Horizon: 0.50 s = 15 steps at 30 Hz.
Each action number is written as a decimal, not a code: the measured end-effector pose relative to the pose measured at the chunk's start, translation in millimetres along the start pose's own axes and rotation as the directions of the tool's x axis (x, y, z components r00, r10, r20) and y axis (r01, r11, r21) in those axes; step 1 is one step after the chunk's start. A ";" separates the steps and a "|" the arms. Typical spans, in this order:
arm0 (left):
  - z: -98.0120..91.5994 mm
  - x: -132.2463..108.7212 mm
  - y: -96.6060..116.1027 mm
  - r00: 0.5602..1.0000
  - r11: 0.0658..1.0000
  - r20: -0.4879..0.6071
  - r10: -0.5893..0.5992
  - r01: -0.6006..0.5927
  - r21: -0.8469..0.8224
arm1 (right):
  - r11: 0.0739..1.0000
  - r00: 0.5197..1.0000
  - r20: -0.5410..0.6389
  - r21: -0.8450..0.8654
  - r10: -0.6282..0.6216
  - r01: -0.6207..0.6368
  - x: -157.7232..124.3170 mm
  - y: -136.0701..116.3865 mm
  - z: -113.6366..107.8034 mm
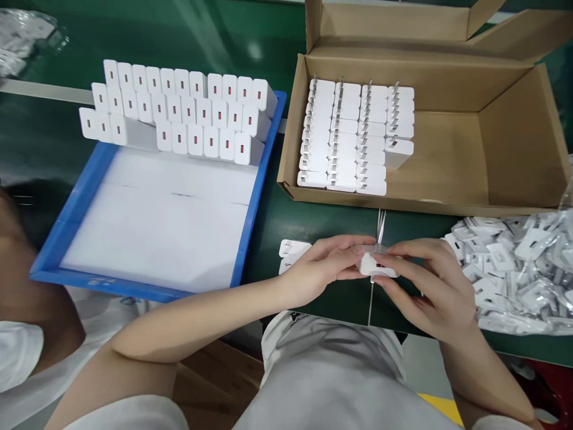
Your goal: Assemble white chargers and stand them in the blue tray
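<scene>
Between both hands, low over the table's front edge, is a white charger (366, 264) with a small dark port facing up toward me. My left hand (329, 260) grips its left end, thumb on top. The fingers of my right hand (432, 283) close on its right side, fingertips at the port face. Thin, see-through material shows at its upper edge; I cannot make out what it is. Just left of my left hand, two white pieces with metal prongs (294, 247) lie on the green table, partly covered by that hand.
A blue-rimmed tray (255, 197) at left carries rows of white chargers (195, 140), ports up. An open cardboard box (447, 161) holds columns of chargers (342, 149), prongs up. A clear bag of white plastic parts (514, 269) lies right. Another person's arm (36, 292) is at far left.
</scene>
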<state>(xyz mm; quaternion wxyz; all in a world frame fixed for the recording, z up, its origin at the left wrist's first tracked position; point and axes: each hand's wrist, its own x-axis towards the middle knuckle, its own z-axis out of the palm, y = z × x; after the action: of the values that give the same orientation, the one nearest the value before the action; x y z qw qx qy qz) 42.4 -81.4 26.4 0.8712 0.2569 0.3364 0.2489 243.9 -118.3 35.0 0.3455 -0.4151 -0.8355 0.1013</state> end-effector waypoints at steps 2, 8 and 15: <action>0.9 0.3 -0.9 0.999 0.997 -0.013 0.032 -0.031 0.076 | 0.999 0.999 -0.019 0.023 0.034 -0.034 -0.3 -1.1 0.9; 5.0 -3.4 -2.3 0.994 0.989 0.025 0.111 -0.113 0.100 | 0.897 0.953 0.030 0.329 0.303 -0.296 -3.4 -0.1 1.3; 4.3 -5.6 -4.2 0.965 0.961 0.092 0.246 -0.255 0.105 | 0.607 0.817 0.264 0.563 0.512 -0.562 -3.9 3.7 0.3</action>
<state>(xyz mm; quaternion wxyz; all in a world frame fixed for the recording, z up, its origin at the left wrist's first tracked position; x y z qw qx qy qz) 43.0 -89.1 29.2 0.8288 0.3570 0.2810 0.3268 247.6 -119.0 31.1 0.3830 -0.5053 -0.6037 0.4832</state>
